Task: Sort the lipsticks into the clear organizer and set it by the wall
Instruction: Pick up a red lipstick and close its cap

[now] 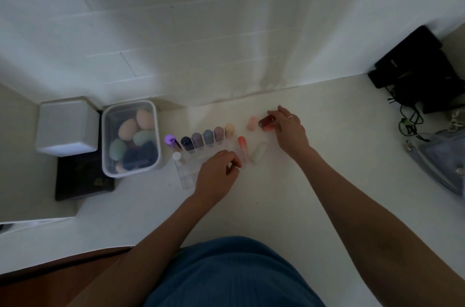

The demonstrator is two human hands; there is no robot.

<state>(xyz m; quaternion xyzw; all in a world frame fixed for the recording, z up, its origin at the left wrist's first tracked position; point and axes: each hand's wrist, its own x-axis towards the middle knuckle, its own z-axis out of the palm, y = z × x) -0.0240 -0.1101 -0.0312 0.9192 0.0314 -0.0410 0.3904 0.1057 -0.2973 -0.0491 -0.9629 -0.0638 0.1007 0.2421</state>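
Note:
The clear organizer (pixel 187 176) stands on the white counter and holds a row of several lipsticks (pixel 208 137) in dark, mauve, blue and cream caps. A purple-capped lipstick (pixel 171 141) and a small white one (pixel 177 156) sit at its left end. My left hand (pixel 216 173) rests on the organizer's front right part, fingers curled against it. My right hand (pixel 289 130) grips a dark red lipstick (pixel 266 121) lying on the counter. Loose beside it are a pale pink lipstick (pixel 251 123), a coral one (pixel 242 147) and a pale green one (pixel 259 153).
A clear tub (pixel 107 130) of makeup sponges stands left of the organizer, with a white box (pixel 66 125) and a dark book (pixel 80 181) beyond it. The tiled wall (pixel 201 42) runs behind. Black devices with cables (pixel 422 72) and a bluish pouch (pixel 442 155) lie at the right.

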